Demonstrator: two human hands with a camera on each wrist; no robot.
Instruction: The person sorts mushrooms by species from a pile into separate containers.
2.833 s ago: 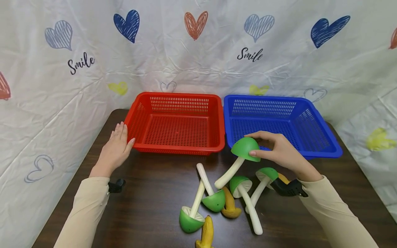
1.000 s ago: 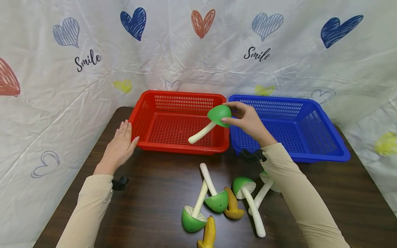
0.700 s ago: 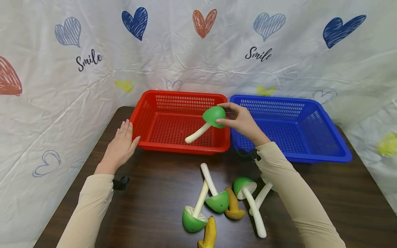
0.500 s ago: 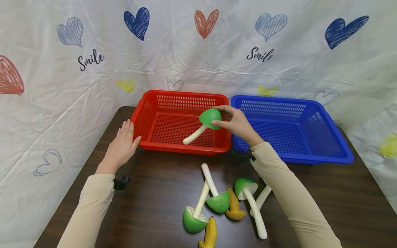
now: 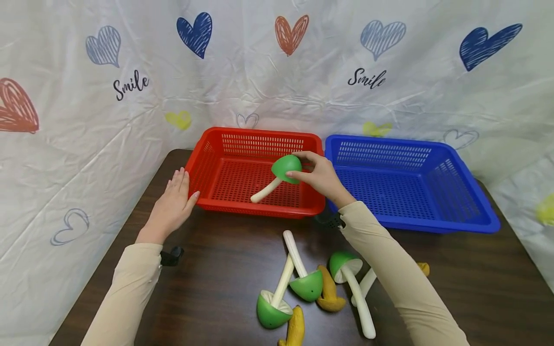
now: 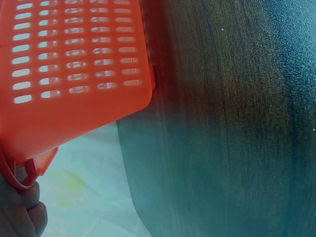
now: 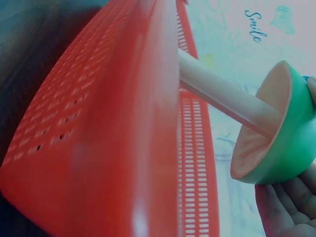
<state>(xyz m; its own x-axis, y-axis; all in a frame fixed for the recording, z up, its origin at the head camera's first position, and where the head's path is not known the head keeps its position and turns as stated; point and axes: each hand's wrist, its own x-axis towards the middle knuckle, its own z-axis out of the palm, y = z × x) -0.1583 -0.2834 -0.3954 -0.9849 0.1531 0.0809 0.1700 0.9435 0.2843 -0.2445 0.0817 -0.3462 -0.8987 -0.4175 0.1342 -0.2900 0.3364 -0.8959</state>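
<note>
In the head view my right hand point(image 5: 320, 177) pinches the green cap of a toy mushroom point(image 5: 287, 169) between thumb and fingers. The mushroom is above the red basket point(image 5: 259, 208), its white stem slanting down to the left. The right wrist view shows the same mushroom point(image 7: 284, 133) gripped by its cap, with the stem's end hidden behind the basket's rim. My left hand point(image 5: 170, 206) lies with straight fingers against the left rim of the red basket. In the left wrist view, part of that hand point(image 6: 22, 207) shows by the basket's corner.
A blue basket point(image 5: 411, 226) stands right of the red one. Several green-capped mushrooms, such as this one point(image 5: 272, 310), and yellow-brown mushrooms point(image 5: 331, 293) lie on the dark table point(image 5: 207, 288) in front. My right sleeve point(image 5: 389, 259) covers some. A white cloth point(image 5: 242, 86) hangs behind.
My right hand has carried the green mushroom from before the blue basket leftward to over the red basket, most recently slightly left and down. My left hand has stayed at the red rim.
</note>
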